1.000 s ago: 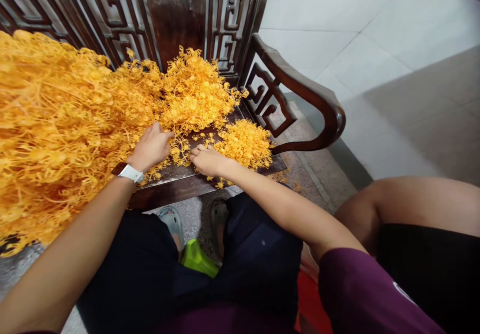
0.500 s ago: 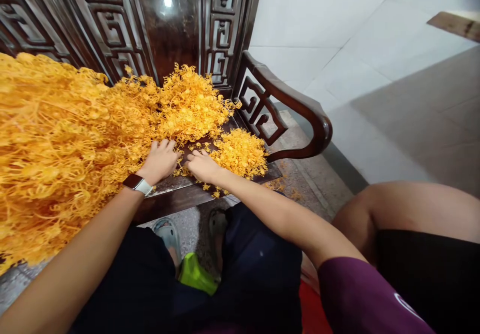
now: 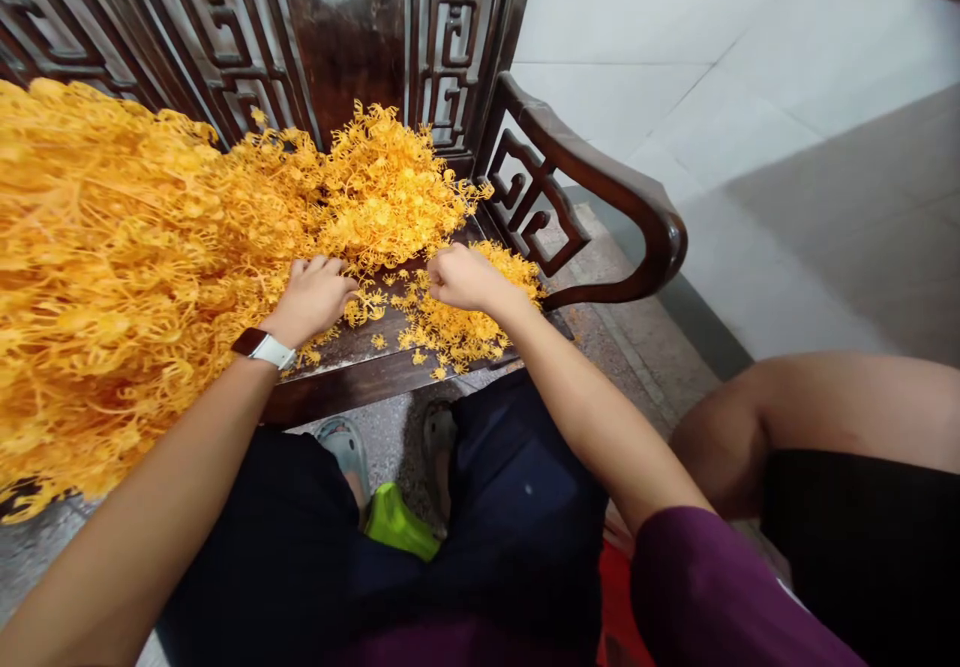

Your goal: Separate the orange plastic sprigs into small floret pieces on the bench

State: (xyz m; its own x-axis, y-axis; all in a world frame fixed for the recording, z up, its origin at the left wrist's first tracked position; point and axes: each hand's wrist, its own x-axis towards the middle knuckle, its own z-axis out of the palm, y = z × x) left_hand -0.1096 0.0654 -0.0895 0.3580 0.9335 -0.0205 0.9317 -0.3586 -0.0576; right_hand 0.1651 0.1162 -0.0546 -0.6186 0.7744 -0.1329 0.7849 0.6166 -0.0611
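A big heap of orange plastic flower sprigs [image 3: 150, 247] covers the left and middle of a dark wooden bench seat [image 3: 352, 384]. My left hand [image 3: 315, 297], with a watch at the wrist, rests at the heap's right edge. Its fingers are curled, and a small orange sprig [image 3: 365, 305] shows at the thumb and fingertips. My right hand [image 3: 469, 277] is closed over a smaller pile of loose orange flower pieces [image 3: 465, 332] by the armrest. Whatever its fingers hold is hidden. Single pieces lie scattered on the wood between the hands.
The bench's carved armrest [image 3: 600, 187] curves out on the right, with the carved backrest [image 3: 345, 47] behind the heap. A tiled wall [image 3: 750, 147] stands beyond. Another person's bare knee [image 3: 825, 407] is at the right. Something bright green [image 3: 397, 522] shows between my legs.
My right hand has moved right, away from my left hand and over the smaller pile. My left hand stays by the big heap. The view has shifted slightly.
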